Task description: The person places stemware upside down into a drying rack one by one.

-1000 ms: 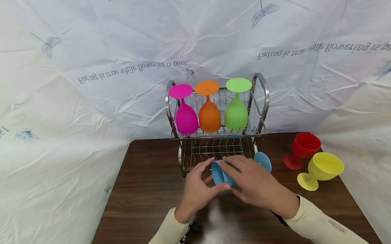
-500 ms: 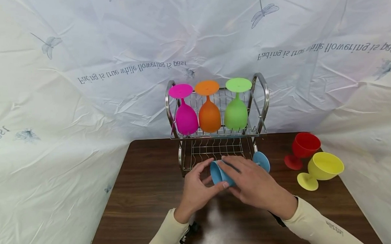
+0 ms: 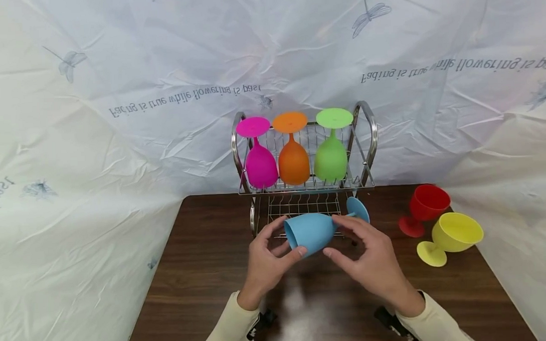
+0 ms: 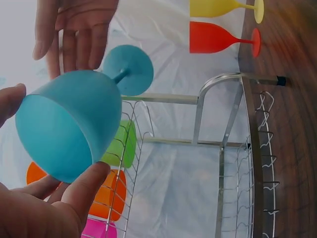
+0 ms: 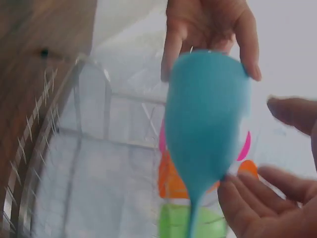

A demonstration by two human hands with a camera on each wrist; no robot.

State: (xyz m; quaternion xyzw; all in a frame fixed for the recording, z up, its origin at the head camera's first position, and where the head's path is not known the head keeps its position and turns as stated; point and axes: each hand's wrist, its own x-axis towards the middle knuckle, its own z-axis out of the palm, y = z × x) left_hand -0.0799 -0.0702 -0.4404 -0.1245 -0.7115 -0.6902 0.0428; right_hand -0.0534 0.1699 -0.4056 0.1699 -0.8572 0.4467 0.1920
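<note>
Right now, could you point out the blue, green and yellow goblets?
Blue goblet (image 3: 312, 231), head view: side of its bowl.
Green goblet (image 3: 331, 162), head view: side of its upside-down bowl.
Yellow goblet (image 3: 446, 241), head view: outer side of its bowl.

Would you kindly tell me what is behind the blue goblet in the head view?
Behind the blue goblet, the lower wire tier of the metal rack shows. The goblet hides part of that tier, so anything directly there cannot be seen in this view.

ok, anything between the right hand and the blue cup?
Nothing visible. The right hand is close to the blue cup, where bowl meets stem; contact unclear. The left hand grips the rim end.
</note>
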